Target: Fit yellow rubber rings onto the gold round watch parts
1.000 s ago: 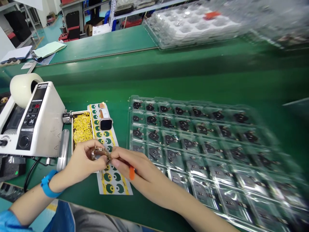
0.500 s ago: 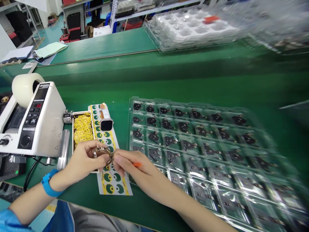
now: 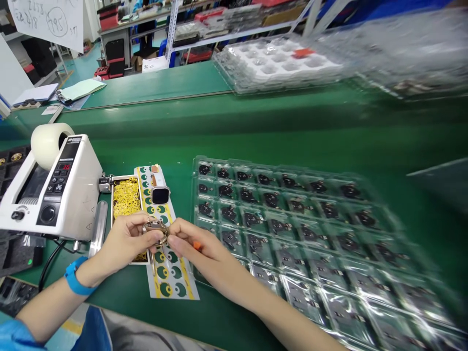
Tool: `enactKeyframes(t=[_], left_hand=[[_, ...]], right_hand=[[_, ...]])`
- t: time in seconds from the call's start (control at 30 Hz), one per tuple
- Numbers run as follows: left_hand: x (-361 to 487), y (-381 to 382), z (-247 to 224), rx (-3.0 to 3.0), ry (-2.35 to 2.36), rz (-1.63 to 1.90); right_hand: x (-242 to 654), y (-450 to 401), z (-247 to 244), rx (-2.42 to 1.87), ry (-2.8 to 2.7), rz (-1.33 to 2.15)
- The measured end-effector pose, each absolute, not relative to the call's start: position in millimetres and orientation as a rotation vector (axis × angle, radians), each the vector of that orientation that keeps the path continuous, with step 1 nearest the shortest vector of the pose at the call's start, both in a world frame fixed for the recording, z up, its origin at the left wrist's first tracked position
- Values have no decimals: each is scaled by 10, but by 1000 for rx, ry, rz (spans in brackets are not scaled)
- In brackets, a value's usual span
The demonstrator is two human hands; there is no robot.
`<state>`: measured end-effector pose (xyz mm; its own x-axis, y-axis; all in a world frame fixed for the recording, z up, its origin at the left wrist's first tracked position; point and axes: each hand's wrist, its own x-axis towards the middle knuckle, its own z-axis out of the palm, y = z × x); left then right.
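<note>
My left hand (image 3: 126,243) pinches a round metallic watch case (image 3: 156,231) between thumb and fingers, above the sticker sheet (image 3: 173,282). On the right side of the case, my right hand (image 3: 199,248) has thumb and fingertips pressed together at its rim. An orange-tipped tool (image 3: 197,245) shows between the fingers of that hand; most of it is hidden. Behind the hands, a smartwatch (image 3: 160,195) lies on the sheet. A box of yellow rings (image 3: 126,197) stands just left of the sheet, partly covered by my left hand.
A white tape dispenser (image 3: 75,185) with a tape roll stands at the left. Clear trays (image 3: 272,226) holding black parts spread across the right. On the raised ledge sit stacked plastic trays (image 3: 274,61), with papers (image 3: 82,88) farther left. A metal bar (image 3: 98,229) lies beside the dispenser.
The camera view has shifted, so the bench items appear slightly lower. Both hands remain at the watch case, with the right fingers slightly farther left and the orange tip more upright.
</note>
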<state>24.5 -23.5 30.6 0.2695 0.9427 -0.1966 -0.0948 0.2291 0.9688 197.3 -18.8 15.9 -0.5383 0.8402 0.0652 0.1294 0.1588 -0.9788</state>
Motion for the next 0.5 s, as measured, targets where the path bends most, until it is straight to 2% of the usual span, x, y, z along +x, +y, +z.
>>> enactKeyframes(t=[0.23, 0.37, 0.5], left_hand=[[243, -278, 234, 1361, 1084, 1012], [210, -340, 140, 2159, 1211, 1216], [190, -382, 59, 2872, 1215, 1201]], right_hand=[[1963, -186, 153, -974, -1745, 1484], [1941, -193, 144, -987, -1621, 1614], [1902, -220, 152, -953, -1475, 1798]])
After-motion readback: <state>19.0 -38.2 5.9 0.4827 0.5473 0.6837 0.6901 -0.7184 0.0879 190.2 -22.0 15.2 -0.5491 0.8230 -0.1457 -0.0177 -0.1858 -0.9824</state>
